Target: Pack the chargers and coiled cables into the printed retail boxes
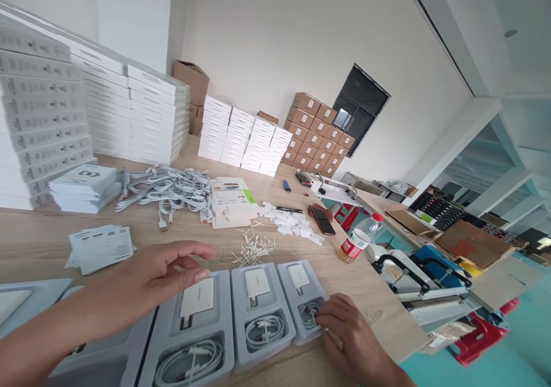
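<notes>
My left hand [176, 269] reaches over a grey tray [161, 335], thumb and index finger apart, with nothing between them. Below its fingertips a white charger [198, 304] lies in the upper recess, and a coiled white cable [189, 364] fills the lower one. Beside it, the middle tray [239, 306] holds another charger [257, 282] and a coiled cable [264, 331]. At the right end, my right hand [350, 329] is curled against the edge of a third tray [286, 278], beside its coiled cable [307, 315]. Whatever its fingers grip is hidden.
Behind the trays lie loose white ties [253, 249], paper slips [288, 223], a cable heap [167, 189] and printed cards [101, 248]. A bottle [360, 237] and a phone [322, 221] stand right. White box stacks [150, 114] rise at the back left.
</notes>
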Motion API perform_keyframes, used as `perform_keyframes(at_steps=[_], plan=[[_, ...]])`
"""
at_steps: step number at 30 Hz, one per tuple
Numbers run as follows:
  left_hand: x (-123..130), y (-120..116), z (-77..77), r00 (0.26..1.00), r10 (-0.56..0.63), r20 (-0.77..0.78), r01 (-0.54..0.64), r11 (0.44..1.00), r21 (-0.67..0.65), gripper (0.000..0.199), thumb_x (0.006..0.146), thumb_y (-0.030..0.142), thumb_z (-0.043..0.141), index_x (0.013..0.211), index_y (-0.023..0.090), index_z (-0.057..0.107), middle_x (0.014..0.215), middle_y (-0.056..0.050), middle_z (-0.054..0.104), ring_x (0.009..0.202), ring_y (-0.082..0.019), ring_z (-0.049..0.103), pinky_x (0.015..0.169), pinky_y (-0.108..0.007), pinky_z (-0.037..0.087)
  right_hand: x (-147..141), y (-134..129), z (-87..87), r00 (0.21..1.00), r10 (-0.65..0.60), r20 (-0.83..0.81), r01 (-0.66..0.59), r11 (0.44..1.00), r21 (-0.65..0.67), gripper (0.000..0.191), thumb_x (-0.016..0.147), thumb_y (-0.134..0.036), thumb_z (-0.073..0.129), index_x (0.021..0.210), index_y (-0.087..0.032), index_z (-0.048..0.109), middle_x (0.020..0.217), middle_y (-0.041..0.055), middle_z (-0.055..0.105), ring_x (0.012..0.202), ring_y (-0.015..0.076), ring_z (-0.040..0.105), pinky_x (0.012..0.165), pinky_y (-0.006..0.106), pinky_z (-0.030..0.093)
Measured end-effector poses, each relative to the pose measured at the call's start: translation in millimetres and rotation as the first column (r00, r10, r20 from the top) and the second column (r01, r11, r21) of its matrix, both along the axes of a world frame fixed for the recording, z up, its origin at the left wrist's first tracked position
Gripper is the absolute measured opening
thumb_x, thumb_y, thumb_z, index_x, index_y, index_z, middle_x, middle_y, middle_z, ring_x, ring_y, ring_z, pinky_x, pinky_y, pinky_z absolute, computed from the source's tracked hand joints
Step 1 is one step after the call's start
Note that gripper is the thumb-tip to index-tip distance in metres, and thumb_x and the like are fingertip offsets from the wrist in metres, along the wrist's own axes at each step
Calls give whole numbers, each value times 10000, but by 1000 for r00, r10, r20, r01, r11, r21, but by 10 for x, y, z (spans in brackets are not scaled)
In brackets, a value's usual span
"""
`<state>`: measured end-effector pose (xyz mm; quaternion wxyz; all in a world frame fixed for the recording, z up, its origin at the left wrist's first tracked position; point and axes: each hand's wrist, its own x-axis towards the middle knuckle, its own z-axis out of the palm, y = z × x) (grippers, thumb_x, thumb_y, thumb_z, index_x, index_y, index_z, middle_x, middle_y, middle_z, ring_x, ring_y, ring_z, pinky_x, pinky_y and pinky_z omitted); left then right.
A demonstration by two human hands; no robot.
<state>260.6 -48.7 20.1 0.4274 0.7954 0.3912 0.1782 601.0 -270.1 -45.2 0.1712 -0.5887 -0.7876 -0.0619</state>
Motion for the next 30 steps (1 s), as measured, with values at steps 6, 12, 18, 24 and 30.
perform_keyframes(at_steps=[6, 12, 18, 24, 30], plan=[[-48, -25, -13, 993, -9, -115, 31, 983, 183, 390, 892, 516, 493, 1134, 268, 671, 955, -37, 717, 815, -220, 651, 690, -284, 434, -98, 395, 404, 997, 47, -68, -48, 999, -7, 122, 890, -137, 566, 860, -229, 639, 827, 43, 692, 781, 199, 629, 742, 347, 485], [-77, -6, -114, 976, -1, -219, 90, 914, 395, 281, 904, 352, 457, 791, 226, 681, 747, -34, 700, 727, -220, 630, 630, -287, 364, -702, 1528, 587, 962, 118, -247, -120, 993, 7, 136, 900, -171, 586, 903, -238, 705, 907, 36, 719, 895, 199, 656, 810, 315, 492], [-77, -54, -171, 965, -13, -260, 128, 895, 428, 270, 874, 284, 466, 793, 207, 712, 827, -78, 754, 789, -257, 687, 652, -303, 417, -1520, 2759, 515, 973, 36, -226, -53, 996, -66, 167, 834, -121, 630, 919, -216, 738, 981, 41, 713, 920, 194, 665, 850, 296, 494], [-95, -59, -218, 964, -6, -267, 130, 883, 452, 259, 855, 295, 500, 854, 192, 738, 888, -151, 761, 883, -360, 703, 734, -410, 489, -2068, 3484, 435, 977, -26, -213, 24, 1000, -15, 328, 861, -123, 580, 1165, -219, 661, 1299, 106, 590, 1221, 274, 516, 1010, 400, 416], [-158, -56, -225, 969, 58, -239, 65, 876, 478, 256, 849, 304, 500, 837, 187, 728, 860, -159, 754, 833, -360, 708, 679, -397, 478, -2106, 3734, 347, 932, -60, -356, 64, 998, 0, 303, 743, -38, 624, 968, -222, 708, 1013, 74, 706, 1038, 262, 602, 923, 389, 449]])
